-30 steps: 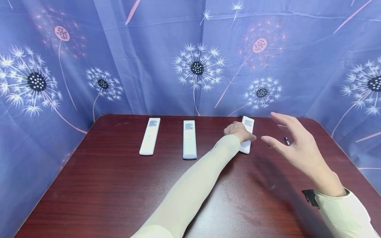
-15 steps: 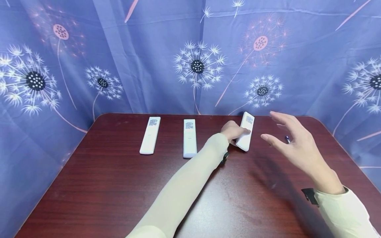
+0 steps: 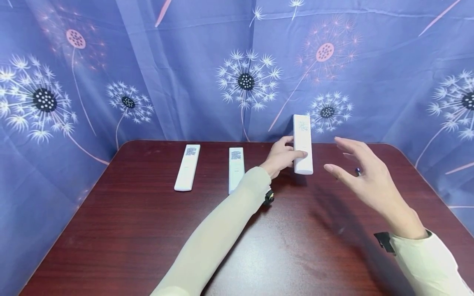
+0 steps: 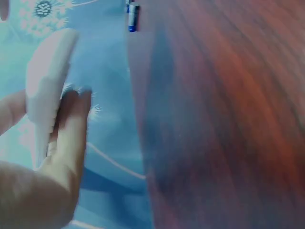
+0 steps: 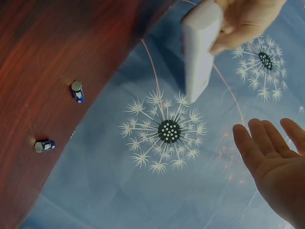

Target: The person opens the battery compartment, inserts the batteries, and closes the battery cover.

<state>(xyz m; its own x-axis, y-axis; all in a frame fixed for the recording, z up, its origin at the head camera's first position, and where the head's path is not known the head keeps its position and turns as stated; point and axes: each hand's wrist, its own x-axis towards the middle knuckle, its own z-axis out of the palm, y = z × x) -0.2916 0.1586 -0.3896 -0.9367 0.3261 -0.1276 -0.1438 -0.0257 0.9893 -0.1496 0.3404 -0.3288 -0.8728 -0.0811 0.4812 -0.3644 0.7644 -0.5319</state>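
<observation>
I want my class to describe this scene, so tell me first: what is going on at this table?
A person's left hand holds a white remote control lifted off the dark wooden table, standing nearly upright. The right hand hovers open beside it, holding nothing. Two more white remotes lie flat side by side further left. Two small batteries lie on the table near its far edge, in front of a blue dandelion-print curtain.

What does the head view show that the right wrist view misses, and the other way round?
Head view only: two more white remotes lying flat on the table.

Right wrist view only: a second small battery beside the first battery; the head view shows just one.

Both: the left hand holding the lifted remote off the table, and the right hand open, holding nothing.
</observation>
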